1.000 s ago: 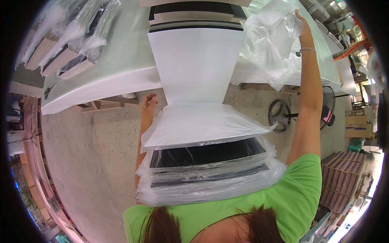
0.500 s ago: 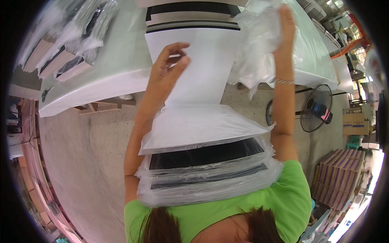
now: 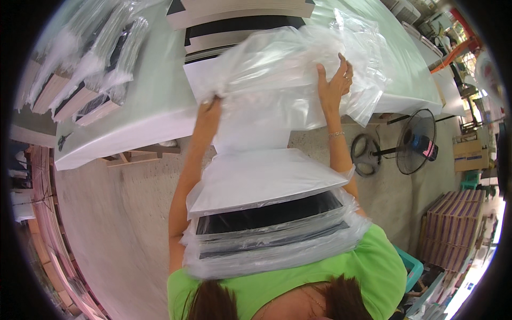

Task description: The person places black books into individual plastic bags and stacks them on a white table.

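Observation:
A clear plastic bag [image 3: 272,66] spreads across the white board [image 3: 250,136] in front of me, wrinkled and catching the light. At its left edge my left hand [image 3: 209,111] is closed on the plastic, its fingertips slightly blurred. My right hand [image 3: 334,89] is at the bag's right side with thumb and fingers apart, touching or just over the film. Closer to my body is a stack of boards in clear plastic [image 3: 269,216], its top one white and a black one below. More dark and white boards [image 3: 242,24] are piled beyond the bag.
Bagged board stacks [image 3: 80,96] and scissors [image 3: 63,140] lie on the covered table [image 3: 138,130] at left. More loose clear film [image 3: 368,69] rests at right. A standing fan [image 3: 416,141] and striped cartons [image 3: 452,229] are on the floor at right.
The clear bag has come leftward from the right side over the white board. My left hand has closed on its left edge. My right hand has moved nearer and to the left.

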Tool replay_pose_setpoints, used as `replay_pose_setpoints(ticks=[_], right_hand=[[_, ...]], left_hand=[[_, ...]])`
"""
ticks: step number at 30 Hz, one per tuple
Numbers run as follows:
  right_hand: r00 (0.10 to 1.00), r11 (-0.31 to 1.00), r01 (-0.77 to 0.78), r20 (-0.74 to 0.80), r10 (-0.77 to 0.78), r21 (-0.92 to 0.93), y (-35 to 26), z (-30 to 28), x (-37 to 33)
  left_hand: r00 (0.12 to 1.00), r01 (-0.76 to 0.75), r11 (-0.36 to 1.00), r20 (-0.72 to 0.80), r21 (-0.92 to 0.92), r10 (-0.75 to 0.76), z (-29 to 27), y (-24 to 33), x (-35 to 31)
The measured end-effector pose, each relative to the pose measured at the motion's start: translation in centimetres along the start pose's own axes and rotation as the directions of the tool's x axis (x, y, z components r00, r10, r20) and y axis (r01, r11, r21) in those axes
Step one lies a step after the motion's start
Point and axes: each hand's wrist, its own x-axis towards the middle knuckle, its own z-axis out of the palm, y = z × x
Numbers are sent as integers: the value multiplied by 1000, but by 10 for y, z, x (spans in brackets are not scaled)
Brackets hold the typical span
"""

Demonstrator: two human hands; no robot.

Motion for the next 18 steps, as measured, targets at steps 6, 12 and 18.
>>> replay_pose_setpoints(ticks=[6,12,18], right_hand=[[937,999,48,348,-40,-17,62,14,-8],[939,997,70,335,-79,38,22,10,13],[803,955,270,518,-295,126,48,54,36]], left_hand=[[973,-158,690,-230,-706,-12,-89,-72,3],[936,-222,598,-340,-770,-90,-122,-60,-39],[949,-111,695,-284,-710,-138,-103,-63,-60]])
